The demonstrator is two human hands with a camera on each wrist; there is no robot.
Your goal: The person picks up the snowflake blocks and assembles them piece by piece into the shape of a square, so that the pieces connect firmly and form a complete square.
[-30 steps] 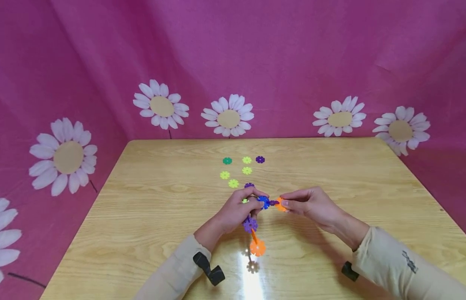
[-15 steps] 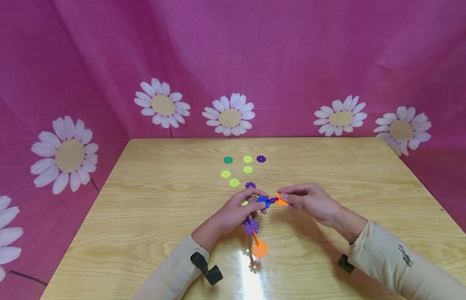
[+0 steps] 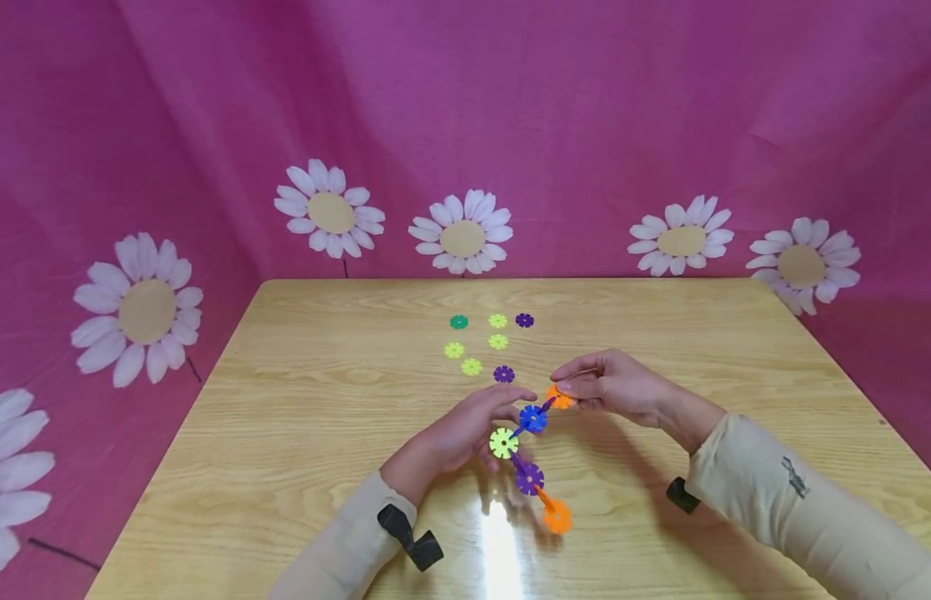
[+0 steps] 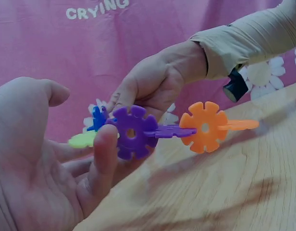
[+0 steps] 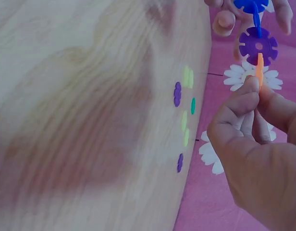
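A chain of slotted flower-shaped discs hangs slantwise above the table. My right hand point(image 3: 623, 390) pinches its top orange disc point(image 3: 560, 397) between thumb and fingers, and that disc shows edge-on in the right wrist view. Below it come a blue disc point(image 3: 533, 418), a yellow-green disc point(image 3: 503, 443), a purple disc point(image 3: 529, 478) and a bottom orange disc point(image 3: 558, 517), with edge-on discs linking them. My left hand point(image 3: 465, 427) is beside the chain's middle, thumb and fingers spread apart. In the left wrist view, a fingertip overlaps the edge of a purple disc point(image 4: 133, 132).
Loose discs lie flat beyond the hands on the wooden table point(image 3: 322, 433): a green disc point(image 3: 459, 322), several yellow-green discs point(image 3: 498, 342) and two dark purple discs point(image 3: 503, 374). A pink curtain point(image 3: 570, 125) with printed daisies stands behind the table's far edge.
My left hand has let go of the blue disc and spread its fingers. My right hand has risen slightly with the orange disc, and the chain's lower end has swung right and toward the front.
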